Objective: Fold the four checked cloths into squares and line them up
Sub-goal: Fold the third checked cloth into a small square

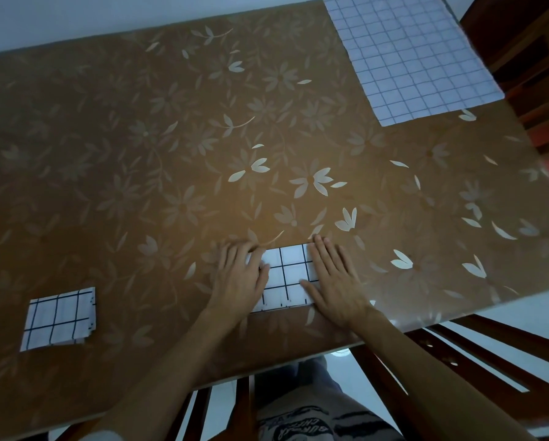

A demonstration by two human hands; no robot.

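A folded white checked cloth (288,273) lies near the table's front edge, a small square with dark grid lines. My left hand (239,276) presses flat on its left side, fingers apart. My right hand (335,280) lies flat on its right side. Another folded checked cloth (60,318) sits at the front left, apart from both hands. At the far right corner lies an unfolded checked cloth (410,55), spread flat. No other checked cloth is in view.
The table (171,154) has a brown cover with a pale flower print. Wooden chairs stand at the front edge (477,354) and beyond the right edge (528,58). A pale wall runs behind the far edge.
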